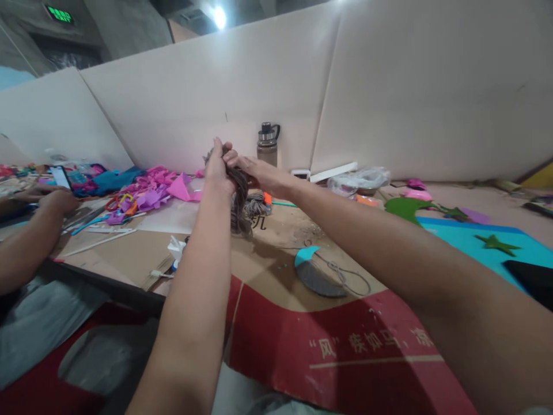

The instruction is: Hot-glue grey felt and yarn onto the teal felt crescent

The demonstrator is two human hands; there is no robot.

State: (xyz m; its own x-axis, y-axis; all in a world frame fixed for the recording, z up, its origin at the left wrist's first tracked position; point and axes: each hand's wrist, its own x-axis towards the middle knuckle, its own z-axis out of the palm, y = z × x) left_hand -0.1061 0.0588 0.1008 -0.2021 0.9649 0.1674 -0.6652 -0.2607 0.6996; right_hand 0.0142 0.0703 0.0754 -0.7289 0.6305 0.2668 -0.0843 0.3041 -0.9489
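Both my arms reach forward over a cardboard-covered table [276, 253]. My left hand [217, 167] is closed round the top of a bundle of grey-brown twine [238, 202] that hangs down from it. My right hand [254, 171] meets it from the right, fingers pinched on the same bundle just beside the left hand. A spool of the same twine [256, 204] lies on the table right behind the hanging strands.
A crescent-shaped grey and teal piece with a cord loop [317, 271] lies in front. A water bottle [268, 143] stands by the white partition. Pink paper scraps [151, 193], a blue mat with green stars [479, 242] and a white glue bottle [176, 251] surround. Another person's arm [30, 230] works at left.
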